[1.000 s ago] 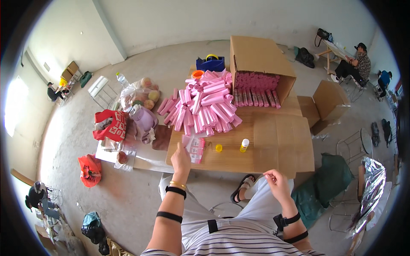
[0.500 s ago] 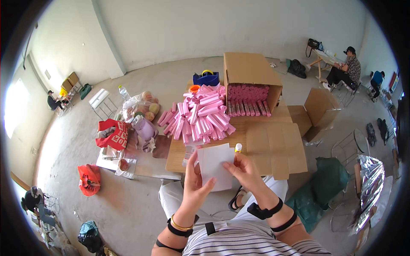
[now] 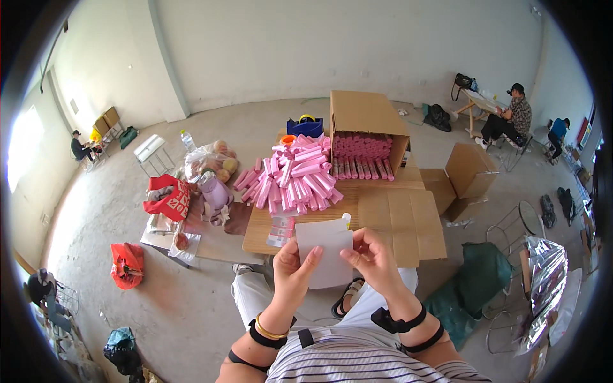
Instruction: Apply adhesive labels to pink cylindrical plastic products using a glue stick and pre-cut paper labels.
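Observation:
Above my lap, a blank whitish sheet of paper (image 3: 324, 258) is held between both hands; it may be more than one layer. Its left edge is gripped by my left hand (image 3: 292, 268), thumb across the front. At the right edge, my right hand (image 3: 373, 258) pinches it with thumb and fingers. Just beyond the paper, a pink-and-white printed label sheet (image 3: 280, 231) lies at the near edge of the wooden table (image 3: 258, 223). A small white-capped item (image 3: 347, 217) pokes out behind the paper, mostly hidden. Farther back is a heap of pink rolls (image 3: 297, 179).
An open cardboard box (image 3: 369, 115) packed with pink rolls stands at the table's back right, its flap (image 3: 402, 223) spread nearer me. A blue tape dispenser (image 3: 304, 127) sits behind the heap. Leftward are a red bag (image 3: 167, 198) and lilac jug (image 3: 216, 191). Several people sit farther off.
My view has shifted slightly. My right hand has moved from the paper's front to its right edge, and the sheet sits straighter. More of the label sheet shows.

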`<state>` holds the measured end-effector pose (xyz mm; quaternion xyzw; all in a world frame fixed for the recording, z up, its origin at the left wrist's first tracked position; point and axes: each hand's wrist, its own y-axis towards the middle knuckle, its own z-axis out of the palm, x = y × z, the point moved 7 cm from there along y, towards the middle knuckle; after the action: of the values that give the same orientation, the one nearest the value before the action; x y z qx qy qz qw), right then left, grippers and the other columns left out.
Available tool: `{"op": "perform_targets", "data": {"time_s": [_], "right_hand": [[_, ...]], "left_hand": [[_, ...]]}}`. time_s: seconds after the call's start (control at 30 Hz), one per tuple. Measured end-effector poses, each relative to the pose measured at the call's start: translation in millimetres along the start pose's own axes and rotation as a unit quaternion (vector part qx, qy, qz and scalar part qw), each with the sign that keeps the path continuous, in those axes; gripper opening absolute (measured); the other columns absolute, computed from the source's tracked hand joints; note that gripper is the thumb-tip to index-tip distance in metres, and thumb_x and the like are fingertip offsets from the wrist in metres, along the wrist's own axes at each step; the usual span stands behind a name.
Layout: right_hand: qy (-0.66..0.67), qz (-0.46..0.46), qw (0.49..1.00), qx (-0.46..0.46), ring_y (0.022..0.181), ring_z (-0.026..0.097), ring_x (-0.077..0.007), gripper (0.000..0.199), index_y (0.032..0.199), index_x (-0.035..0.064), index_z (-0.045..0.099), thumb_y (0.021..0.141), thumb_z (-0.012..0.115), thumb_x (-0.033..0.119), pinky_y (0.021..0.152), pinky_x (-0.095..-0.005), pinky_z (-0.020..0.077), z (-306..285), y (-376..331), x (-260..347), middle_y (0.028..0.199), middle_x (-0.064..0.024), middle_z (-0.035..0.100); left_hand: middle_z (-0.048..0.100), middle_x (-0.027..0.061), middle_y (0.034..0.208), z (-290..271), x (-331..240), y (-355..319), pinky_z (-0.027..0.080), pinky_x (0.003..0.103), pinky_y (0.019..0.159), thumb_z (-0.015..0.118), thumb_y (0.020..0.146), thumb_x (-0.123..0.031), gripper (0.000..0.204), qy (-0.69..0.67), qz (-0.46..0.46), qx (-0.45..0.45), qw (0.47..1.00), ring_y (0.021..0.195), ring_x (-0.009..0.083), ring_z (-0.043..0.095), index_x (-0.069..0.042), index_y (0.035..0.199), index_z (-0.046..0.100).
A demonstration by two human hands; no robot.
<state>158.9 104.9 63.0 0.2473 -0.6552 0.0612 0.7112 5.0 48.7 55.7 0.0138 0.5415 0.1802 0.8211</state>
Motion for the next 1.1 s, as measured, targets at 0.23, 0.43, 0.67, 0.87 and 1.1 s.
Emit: {"op": "perform_targets", "data": {"time_s": [0.23,0.43,0.67,0.87,1.1], "right_hand": [[-0.135,-0.097,0.984,-0.063,0.067,0.053,-0.0093,0.018,0.085,0.0023,0.057,0.087,0.070,0.015,0.061,-0.0242,0.0421,-11.5,-5.9,26.6,0.075,-0.0030,0.060],[-0.111,-0.117,0.981,-0.108,0.069,0.054,-0.0101,0.014,0.087,0.0022,0.058,0.086,0.069,0.011,0.065,-0.0234,0.0431,-16.2,-7.8,31.5,0.080,-0.0040,0.061],[0.054,-0.031,0.994,-0.095,0.073,0.052,-0.0045,0.013,0.092,0.0034,0.058,0.089,0.068,0.012,0.068,-0.0201,0.0429,-20.4,-2.6,4.1,0.081,0.0021,0.058],[0.059,-0.016,0.995,-0.084,0.072,0.051,-0.0027,0.014,0.092,0.0035,0.058,0.089,0.068,0.012,0.066,-0.0183,0.0403,-19.7,-0.2,-3.5,0.080,0.0036,0.056],[0.050,-0.010,0.996,-0.076,0.071,0.050,-0.0023,0.014,0.092,0.0037,0.058,0.089,0.068,0.012,0.066,-0.0183,0.0398,-20.2,1.1,-5.9,0.080,0.0041,0.056]], "left_hand": [[0.064,0.0020,0.097,12.5,-7.5,-6.7,0.047,0.022,0.079,0.062,0.093,-0.006,0.018,0.056,0.050,0.004,0.997,0.088,0.0065,0.058,0.002,0.109,0.058],[0.062,0.0042,0.104,14.6,3.0,-5.6,0.046,0.023,0.083,0.059,0.094,-0.005,0.022,0.063,0.048,0.040,0.996,0.094,0.0084,0.057,0.002,0.115,0.054],[0.058,0.0062,0.114,25.6,10.2,-4.7,0.041,0.028,0.095,0.053,0.096,-0.002,0.029,0.008,0.038,0.046,0.998,0.109,0.0126,0.054,0.001,0.125,0.048],[0.056,0.0053,0.120,23.1,17.5,-4.1,0.039,0.029,0.099,0.052,0.094,0.002,0.038,0.025,0.030,0.051,0.998,0.114,0.0140,0.052,-0.001,0.131,0.044],[0.055,0.0054,0.121,21.0,19.4,-2.0,0.038,0.029,0.100,0.052,0.093,0.003,0.039,0.033,0.026,0.054,0.998,0.115,0.0140,0.051,-0.001,0.131,0.044]]}}
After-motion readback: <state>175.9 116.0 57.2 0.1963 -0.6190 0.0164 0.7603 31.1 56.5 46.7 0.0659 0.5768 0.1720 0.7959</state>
